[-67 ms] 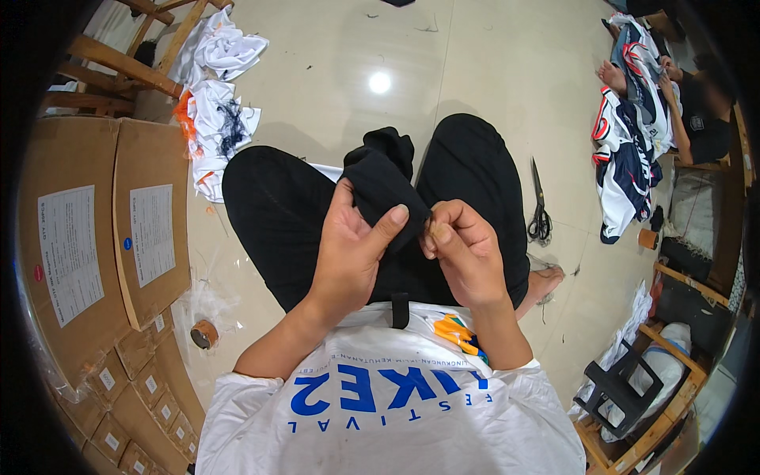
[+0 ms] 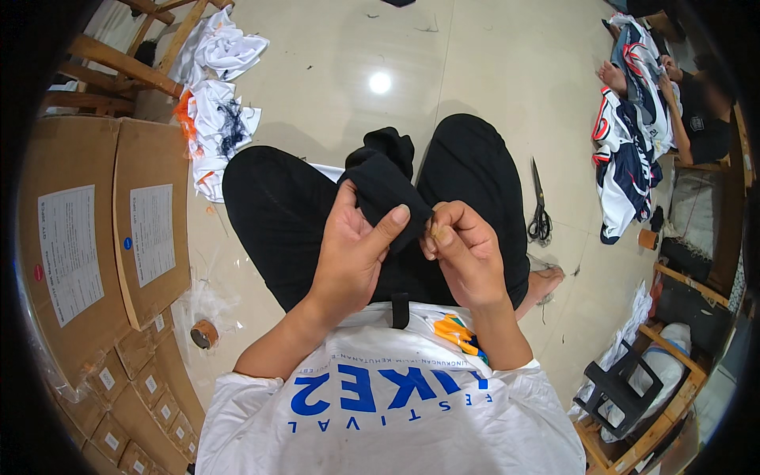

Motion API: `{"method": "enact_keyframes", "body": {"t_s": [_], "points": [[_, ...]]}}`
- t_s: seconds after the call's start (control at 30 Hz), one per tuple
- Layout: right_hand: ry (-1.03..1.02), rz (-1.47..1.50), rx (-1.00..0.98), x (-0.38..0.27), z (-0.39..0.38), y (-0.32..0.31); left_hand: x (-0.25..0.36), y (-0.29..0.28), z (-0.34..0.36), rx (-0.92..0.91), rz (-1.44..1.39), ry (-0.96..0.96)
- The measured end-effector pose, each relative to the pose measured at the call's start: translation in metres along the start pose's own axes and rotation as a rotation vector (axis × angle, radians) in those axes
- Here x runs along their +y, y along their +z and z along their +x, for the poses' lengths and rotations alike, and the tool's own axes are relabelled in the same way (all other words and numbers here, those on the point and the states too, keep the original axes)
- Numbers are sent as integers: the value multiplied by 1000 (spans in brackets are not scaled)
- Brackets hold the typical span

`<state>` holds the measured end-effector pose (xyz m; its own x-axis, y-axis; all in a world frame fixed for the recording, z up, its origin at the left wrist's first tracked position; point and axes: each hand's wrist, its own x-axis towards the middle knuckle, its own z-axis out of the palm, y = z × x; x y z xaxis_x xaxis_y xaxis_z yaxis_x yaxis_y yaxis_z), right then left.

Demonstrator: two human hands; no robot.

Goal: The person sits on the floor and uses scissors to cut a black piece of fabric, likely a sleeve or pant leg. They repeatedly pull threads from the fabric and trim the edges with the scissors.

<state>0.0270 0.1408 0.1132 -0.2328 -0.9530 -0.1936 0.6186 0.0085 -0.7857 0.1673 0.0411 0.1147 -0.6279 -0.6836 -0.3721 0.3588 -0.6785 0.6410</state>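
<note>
1. Where the glossy cream tiled floor (image 2: 491, 55) spreads, brown cardboard boxes (image 2: 103, 229) sit left of the grips and black-handled scissors (image 2: 539, 207) right.
2. Left hand (image 2: 348, 253) and right hand (image 2: 467, 257) each pinch the black folded fabric piece (image 2: 388, 186) above the lap, thumbs nearly meeting.

A plain black folded cloth garment (image 2: 385, 184) lies over black trousers (image 2: 277, 206), and the person's white cotton shirt (image 2: 396, 419) carries blue lettering. White crumpled garments (image 2: 224, 87) on the pale cream tiled floor (image 2: 332, 71) show orange and dark markings, beside brown cardboard boxes (image 2: 103, 229) with white labels. The heaped jerseys (image 2: 629, 142) are patterned navy, white and red, near black-handled metal scissors (image 2: 540, 207).
</note>
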Motion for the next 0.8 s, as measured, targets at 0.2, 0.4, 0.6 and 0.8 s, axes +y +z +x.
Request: {"method": "enact_keyframes", "body": {"t_s": [0.2, 0.4, 0.6, 0.8], "points": [[-124, 62, -48, 1, 4, 0, 3, -8, 9, -43, -215, -247], [-137, 281, -177, -7, 6, -5, 9, -12, 14, 60, -252, -254], [-269, -145, -45, -16, 8, 4, 9, -21, 20, 67, -531, -339], [-370, 21, -150, -31, 23, 8, -17, -39, 51, 82, -609, -232]]}}
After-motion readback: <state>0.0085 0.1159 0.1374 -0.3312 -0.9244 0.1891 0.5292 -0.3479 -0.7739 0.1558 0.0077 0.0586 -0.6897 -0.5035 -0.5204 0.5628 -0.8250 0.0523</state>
